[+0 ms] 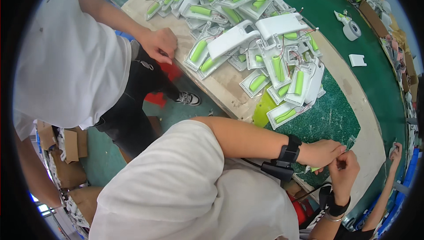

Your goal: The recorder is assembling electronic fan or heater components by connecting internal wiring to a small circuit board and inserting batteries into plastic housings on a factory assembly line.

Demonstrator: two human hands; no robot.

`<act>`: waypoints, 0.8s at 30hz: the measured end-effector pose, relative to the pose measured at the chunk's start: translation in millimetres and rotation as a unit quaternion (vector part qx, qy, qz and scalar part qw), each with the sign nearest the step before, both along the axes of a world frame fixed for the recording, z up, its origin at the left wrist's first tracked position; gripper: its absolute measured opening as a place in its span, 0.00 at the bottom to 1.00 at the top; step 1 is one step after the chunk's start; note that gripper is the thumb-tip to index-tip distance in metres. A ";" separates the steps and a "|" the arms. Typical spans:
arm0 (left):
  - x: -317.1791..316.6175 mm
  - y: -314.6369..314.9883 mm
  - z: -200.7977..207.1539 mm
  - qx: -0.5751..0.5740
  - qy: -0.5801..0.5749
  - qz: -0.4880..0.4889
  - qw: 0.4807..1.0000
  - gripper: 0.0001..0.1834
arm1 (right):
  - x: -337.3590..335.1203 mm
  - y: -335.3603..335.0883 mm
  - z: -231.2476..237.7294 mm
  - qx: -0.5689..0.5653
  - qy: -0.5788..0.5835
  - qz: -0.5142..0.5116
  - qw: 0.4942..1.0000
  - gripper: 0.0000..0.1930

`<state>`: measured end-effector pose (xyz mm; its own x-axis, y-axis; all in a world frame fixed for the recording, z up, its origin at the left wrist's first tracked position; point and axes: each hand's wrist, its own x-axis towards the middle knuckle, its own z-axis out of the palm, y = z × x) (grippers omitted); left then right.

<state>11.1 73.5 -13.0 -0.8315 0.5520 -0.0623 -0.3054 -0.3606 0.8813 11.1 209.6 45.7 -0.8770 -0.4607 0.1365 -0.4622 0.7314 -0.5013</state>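
Note:
Over the near right part of the table, my left hand [321, 152] is closed around a piece mostly hidden under its palm. A bright green end [314, 169], like the green battery cells on the table, sticks out below it. My right hand [346, 172] meets its fingertips, thumb and fingers pinched together; what they hold is too small to tell. A thin clear bit [350, 142] shows just beyond the fingers. Ahead lies a heap of white plastic housings [233, 39], many with a green battery cell [277, 67] and thin red and black wires.
At left a person in a white shirt stands with a loosely curled hand [160, 44] by the table edge [207, 90]. Another person's hand [396, 152] is at far right. A tape dispenser [352, 30] and a white part [357, 60] lie on the green surface beyond.

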 end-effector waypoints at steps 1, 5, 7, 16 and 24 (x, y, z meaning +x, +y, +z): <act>-0.7 0.0 0.4 0.011 -0.024 -0.029 0.999 0.23 | -3.6 4.4 -1.5 0.001 -0.004 0.002 1.000 0.09; 0.8 -3.8 -1.8 0.063 -0.119 -0.051 0.990 0.23 | -11.0 6.6 -6.5 -0.068 -0.114 -0.012 0.991 0.09; 2.5 -2.3 -2.1 0.071 -0.119 -0.045 0.989 0.24 | -6.9 0.3 0.6 -0.007 -0.027 0.030 0.999 0.10; 1.3 -9.2 -0.6 0.065 -0.156 -0.040 0.985 0.21 | -15.3 -2.7 5.2 -0.024 -0.051 0.040 0.998 0.06; -7.6 -14.0 3.9 0.068 -0.254 -0.008 0.965 0.27 | -20.7 13.3 5.3 -0.141 -0.123 0.018 0.982 0.07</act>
<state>3.5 59.5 -9.1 -0.7044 0.5955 -0.3863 -0.6919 -0.4544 0.5611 -9.5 222.8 51.0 -0.8834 -0.4660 0.0495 -0.3249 0.5328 -0.7814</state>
